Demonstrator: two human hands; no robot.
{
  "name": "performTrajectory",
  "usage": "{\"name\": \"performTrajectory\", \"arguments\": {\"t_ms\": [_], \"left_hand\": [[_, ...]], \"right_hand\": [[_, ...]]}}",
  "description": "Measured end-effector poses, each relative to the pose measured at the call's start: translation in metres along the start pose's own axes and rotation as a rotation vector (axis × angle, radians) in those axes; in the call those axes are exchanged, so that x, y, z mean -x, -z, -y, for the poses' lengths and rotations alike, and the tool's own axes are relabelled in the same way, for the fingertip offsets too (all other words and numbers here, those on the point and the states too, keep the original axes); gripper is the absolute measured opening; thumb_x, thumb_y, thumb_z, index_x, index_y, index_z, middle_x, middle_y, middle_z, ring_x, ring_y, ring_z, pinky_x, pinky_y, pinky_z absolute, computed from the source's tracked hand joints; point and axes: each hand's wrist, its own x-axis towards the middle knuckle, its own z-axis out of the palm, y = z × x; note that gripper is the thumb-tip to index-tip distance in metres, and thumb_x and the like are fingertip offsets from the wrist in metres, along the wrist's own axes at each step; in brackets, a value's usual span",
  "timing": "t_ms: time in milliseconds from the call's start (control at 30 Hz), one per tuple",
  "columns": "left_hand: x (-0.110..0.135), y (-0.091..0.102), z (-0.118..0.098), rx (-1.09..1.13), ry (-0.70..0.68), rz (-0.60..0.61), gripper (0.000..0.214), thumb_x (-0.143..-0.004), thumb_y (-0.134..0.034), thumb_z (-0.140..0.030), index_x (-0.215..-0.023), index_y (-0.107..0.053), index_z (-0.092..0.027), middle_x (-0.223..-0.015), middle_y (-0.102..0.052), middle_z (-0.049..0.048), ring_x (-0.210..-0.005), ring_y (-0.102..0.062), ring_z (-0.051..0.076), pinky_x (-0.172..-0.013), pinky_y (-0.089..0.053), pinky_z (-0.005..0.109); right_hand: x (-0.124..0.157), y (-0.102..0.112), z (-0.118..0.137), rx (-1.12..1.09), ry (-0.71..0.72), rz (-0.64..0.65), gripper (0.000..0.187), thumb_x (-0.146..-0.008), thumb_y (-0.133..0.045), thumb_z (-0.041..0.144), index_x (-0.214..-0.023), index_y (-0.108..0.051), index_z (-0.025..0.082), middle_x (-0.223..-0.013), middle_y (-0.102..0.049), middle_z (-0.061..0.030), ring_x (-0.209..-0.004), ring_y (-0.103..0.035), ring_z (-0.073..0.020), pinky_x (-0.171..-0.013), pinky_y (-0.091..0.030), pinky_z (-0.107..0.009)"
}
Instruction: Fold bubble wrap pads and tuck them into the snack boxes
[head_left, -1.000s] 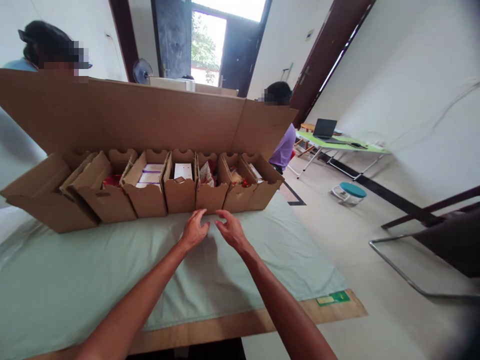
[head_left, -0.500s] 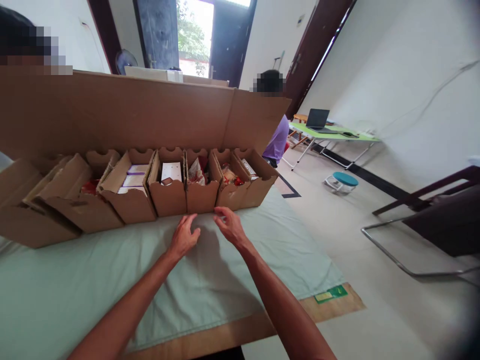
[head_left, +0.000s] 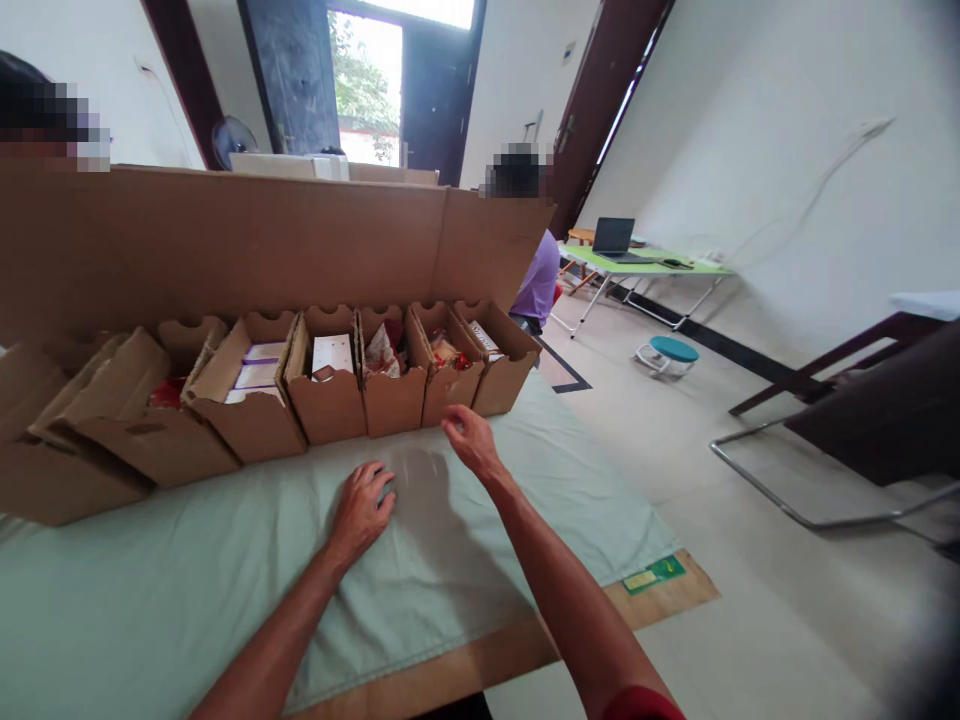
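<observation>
Boxes (head_left: 325, 412), seven: brown cardboard, open-topped, notched rims; set in a row along the far side of the cloth (head_left: 172, 585). Visible contents: white packs (head_left: 259, 375), red wrapping (head_left: 168, 392). Left hand (head_left: 364, 512): on or just above the cloth, fingers loosely spread. Right hand (head_left: 471, 442): nearer the cloth's far side, fingers curled; whether gripping, cannot tell.

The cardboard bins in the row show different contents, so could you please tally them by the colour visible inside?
Some red items showing: 3 (second bin, fifth bin, sixth bin from left)
Mostly white items showing: 3 (third bin, fourth bin, seventh bin)
Inside not clearly visible: 1 (first bin)
Total: 7 bins
</observation>
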Motion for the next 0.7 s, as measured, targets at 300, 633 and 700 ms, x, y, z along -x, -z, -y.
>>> {"name": "performTrajectory", "arguments": {"t_ms": [300, 633, 700], "left_hand": [[0.001, -0.001, -0.002, -0.004, 0.017, 0.001, 0.028, -0.088, -0.054, -0.019, -0.108, -0.074, -0.021, -0.123, -0.069, 0.0125, -0.117, -0.062, 0.030, -0.105, -0.052, 0.053], [-0.001, 0.000, -0.004, -0.008, 0.005, -0.021, 0.029, -0.085, -0.055, -0.015, -0.106, -0.074, -0.023, -0.119, -0.070, 0.0096, -0.113, -0.063, 0.029, -0.102, -0.055, 0.053], [-0.003, 0.001, -0.004, -0.006, 0.001, -0.016, 0.028, -0.085, -0.055, -0.014, -0.105, -0.074, -0.022, -0.119, -0.070, 0.0104, -0.113, -0.064, 0.031, -0.101, -0.056, 0.054]], "right_hand": [[-0.049, 0.103, -0.031, 0.215, -0.070, -0.233, 0.061, -0.084, -0.058, 0.020, -0.145, -0.049, 0.016, -0.086, -0.074, -0.0035, -0.069, -0.064, -0.0195, -0.073, -0.048, -0.033], [-0.096, 0.124, -0.034, 0.352, -0.008, -0.018, 0.013, -0.084, -0.063, 0.017, -0.090, -0.074, 0.018, -0.066, -0.066, -0.0003, -0.059, -0.051, -0.0135, -0.066, -0.036, -0.032], [-0.094, 0.123, -0.035, 0.355, -0.015, -0.038, 0.012, -0.084, -0.063, 0.018, -0.089, -0.074, 0.019, -0.064, -0.065, 0.0003, -0.059, -0.053, -0.0148, -0.067, -0.038, -0.034]]}}
